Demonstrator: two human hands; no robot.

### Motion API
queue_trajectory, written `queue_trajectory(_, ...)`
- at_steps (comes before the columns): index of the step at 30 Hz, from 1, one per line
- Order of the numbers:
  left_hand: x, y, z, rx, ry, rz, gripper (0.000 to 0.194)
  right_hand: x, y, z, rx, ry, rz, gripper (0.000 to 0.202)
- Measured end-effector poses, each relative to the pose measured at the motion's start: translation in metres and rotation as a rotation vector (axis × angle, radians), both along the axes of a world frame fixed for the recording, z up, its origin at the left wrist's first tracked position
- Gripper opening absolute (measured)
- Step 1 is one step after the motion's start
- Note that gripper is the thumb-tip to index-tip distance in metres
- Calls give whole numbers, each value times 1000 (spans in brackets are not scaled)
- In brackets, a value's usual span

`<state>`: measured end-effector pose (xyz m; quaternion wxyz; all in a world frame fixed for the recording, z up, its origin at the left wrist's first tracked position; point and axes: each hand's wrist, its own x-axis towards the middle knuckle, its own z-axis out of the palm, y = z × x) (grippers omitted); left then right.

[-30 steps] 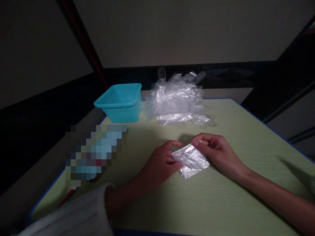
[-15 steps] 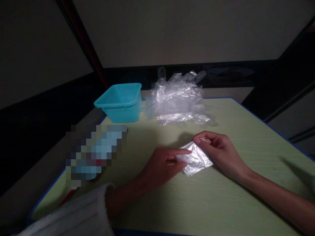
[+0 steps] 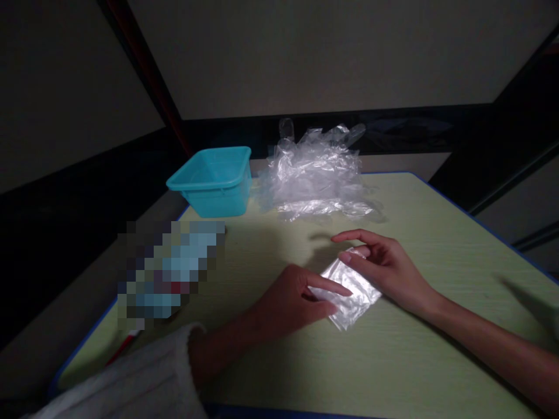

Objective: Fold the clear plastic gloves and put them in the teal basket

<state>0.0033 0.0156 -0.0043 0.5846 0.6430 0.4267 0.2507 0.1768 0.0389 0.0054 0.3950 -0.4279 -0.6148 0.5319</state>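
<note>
A folded piece of clear, shiny plastic (image 3: pixel 354 297) is between my hands above the light green table (image 3: pixel 419 349). My right hand (image 3: pixel 384 265) grips its upper edge with the thumb in front and the index finger stretched out to the left. From the left side, my left hand (image 3: pixel 297 297) reaches over the plastic, its index finger lying across the front and its thumb lower down at the left edge. Beyond the hands lies a pile of crumpled clear plastic (image 3: pixel 317 174) at the back of the table.
A turquoise basin (image 3: pixel 218 201) stands at the back left, beside the pile. A pixelated blue item (image 3: pixel 187 256) lies at the left edge, with a red and white stick-like object (image 3: pixel 122 348) near it. A dark wall rises behind.
The folded plastic has tilted and moved slightly down. My left index finger has slid right and down across it, and my right index finger has lifted off and stretched out.
</note>
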Motion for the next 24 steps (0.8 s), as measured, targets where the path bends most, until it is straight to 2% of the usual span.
queue_trajectory(7,-1,0,-4,-7,2,-17,40,4,1,-2,-55,6,65,44)
queue_trajectory(13,-1,1,1,-25,-67,46,45,4,5,-2,-160,132,67,57)
queue_trajectory(18,0,3,5,8,-116,143,49,3,5,0,-159,157,-7,63)
queue_trajectory(24,0,8,10,41,-169,305,56,3,2,-7,-108,256,136,77)
